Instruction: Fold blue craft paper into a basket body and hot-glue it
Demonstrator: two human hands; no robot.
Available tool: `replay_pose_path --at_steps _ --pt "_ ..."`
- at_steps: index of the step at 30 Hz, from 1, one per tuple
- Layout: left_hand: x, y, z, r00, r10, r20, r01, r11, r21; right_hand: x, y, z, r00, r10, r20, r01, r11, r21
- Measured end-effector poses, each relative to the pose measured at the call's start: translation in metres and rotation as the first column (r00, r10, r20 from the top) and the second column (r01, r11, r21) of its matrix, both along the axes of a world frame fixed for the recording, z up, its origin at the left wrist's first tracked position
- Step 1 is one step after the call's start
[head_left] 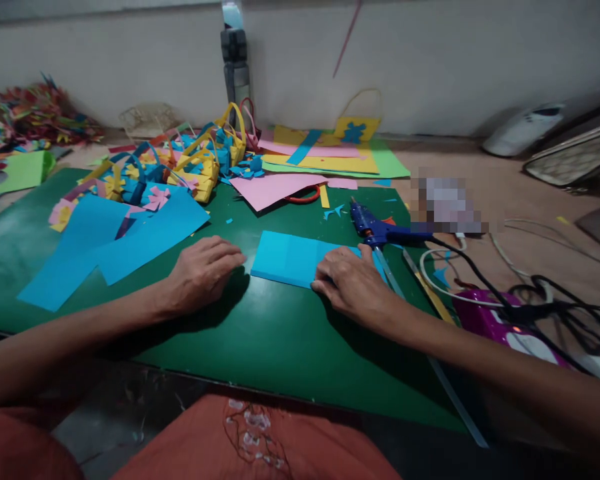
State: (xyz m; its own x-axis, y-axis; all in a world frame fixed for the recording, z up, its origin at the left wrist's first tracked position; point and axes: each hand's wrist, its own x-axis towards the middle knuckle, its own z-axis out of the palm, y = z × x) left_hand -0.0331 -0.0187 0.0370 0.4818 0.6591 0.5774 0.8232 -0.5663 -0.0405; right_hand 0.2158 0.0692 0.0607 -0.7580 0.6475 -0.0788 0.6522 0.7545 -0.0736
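Creased blue paper (287,259) is lying on the table (260,347), at three o'clock from the relaxed, unladen left grip (203,273). The right grip (353,283) is pressing it; pinching, I cannot tell. Likely light and bendable, it is offering its nine-o'clock edge.

Dim light, soft shadows, blurred edges

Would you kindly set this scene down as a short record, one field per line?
Right hand: on the creased blue paper
Left hand: just left of that paper
Surface: green tabletop
Tool: blue glue gun, beyond the right hand
Far left: handled paper baskets, behind loose blue paper pieces
Right side: magenta power strip, orange light lit
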Motion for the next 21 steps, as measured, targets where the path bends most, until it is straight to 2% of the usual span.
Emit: replay_pose_path --at_steps 3,5,10,15,21 --pt "0.022 0.003 0.001 0.995 -0.072 -0.073 0.075 0.997 0.036 -0.01 -0.001 0.0 0.999 0.025 -0.022 -0.025 1.0 0.014" --pt "0.034 0.008 -0.002 0.991 -0.057 -0.123 0.059 0.998 0.012 -0.018 0.001 0.0 0.998 0.044 -0.038 -0.044 0.999 0.007" --pt "0.041 0.008 -0.015 0.972 0.055 -0.229 -0.1 0.977 -0.19 -0.027 0.013 0.005 0.999 0.044 -0.029 -0.045 0.998 -0.041" --pt "0.037 -0.005 -0.018 0.955 0.034 -0.296 -0.164 0.89 -0.425 -0.008 0.016 0.012 1.0 -0.021 0.023 0.022 0.999 -0.032" --pt "0.047 -0.005 -0.014 0.963 0.044 -0.267 -0.181 0.838 -0.515 0.0 0.017 0.013 0.994 -0.076 0.076 0.076 0.997 -0.003"
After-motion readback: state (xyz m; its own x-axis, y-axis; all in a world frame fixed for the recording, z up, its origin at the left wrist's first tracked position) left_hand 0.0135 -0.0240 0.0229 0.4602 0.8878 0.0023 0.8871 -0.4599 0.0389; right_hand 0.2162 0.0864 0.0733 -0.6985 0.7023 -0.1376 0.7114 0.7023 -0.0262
